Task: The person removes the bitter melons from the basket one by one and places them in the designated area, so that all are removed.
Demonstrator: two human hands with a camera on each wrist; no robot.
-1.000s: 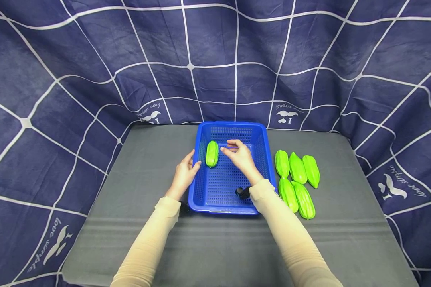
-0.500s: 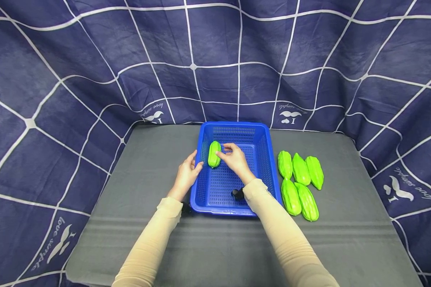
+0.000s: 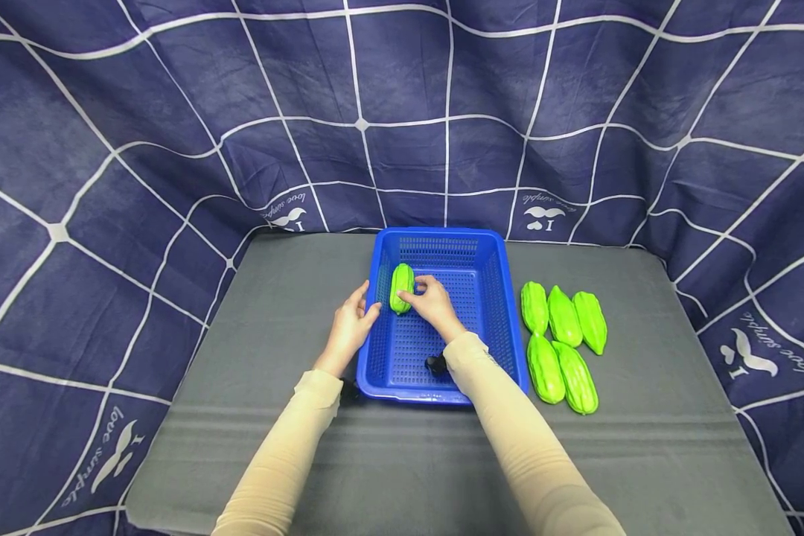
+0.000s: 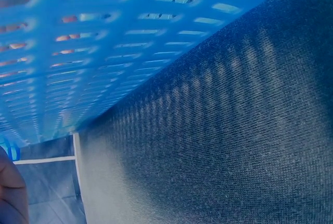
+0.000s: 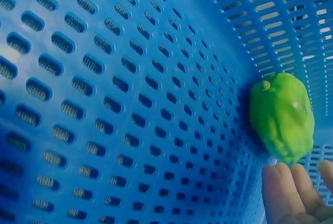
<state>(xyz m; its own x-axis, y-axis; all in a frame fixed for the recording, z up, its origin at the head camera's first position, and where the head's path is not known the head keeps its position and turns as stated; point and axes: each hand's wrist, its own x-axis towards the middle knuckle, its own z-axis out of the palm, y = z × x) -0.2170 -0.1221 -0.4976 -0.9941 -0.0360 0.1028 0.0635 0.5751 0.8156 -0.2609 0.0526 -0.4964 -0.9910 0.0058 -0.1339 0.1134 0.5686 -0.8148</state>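
Observation:
A bright green, ridged bitter melon (image 3: 402,277) lies lengthwise by the left wall inside the blue plastic basket (image 3: 469,313). My right hand (image 3: 432,301) reaches in over it, thumb overlapping the melon's near part and fingers at its right side. In the right wrist view, the extended fingertips (image 5: 281,177) come right up to the bitter melon (image 5: 283,117). Outside the basket's left wall, my left hand (image 3: 350,324) has its thumb and fingers spread apart at the rim. The left wrist view catches only a bit of the left hand (image 4: 10,187) below the slotted basket wall (image 4: 119,41).
Several more green bitter melons (image 3: 578,378) lie grouped on the grey table (image 3: 275,298), to the right of the basket. A dark blue curtain with white lines (image 3: 415,156) surrounds the table behind and at both sides. A black wrist camera (image 3: 435,364) hangs over the basket floor.
My right hand has moved left and slightly toward me, closing the gap to the bitter melon. The left hand stays at the rim. The whole head view has shifted slightly.

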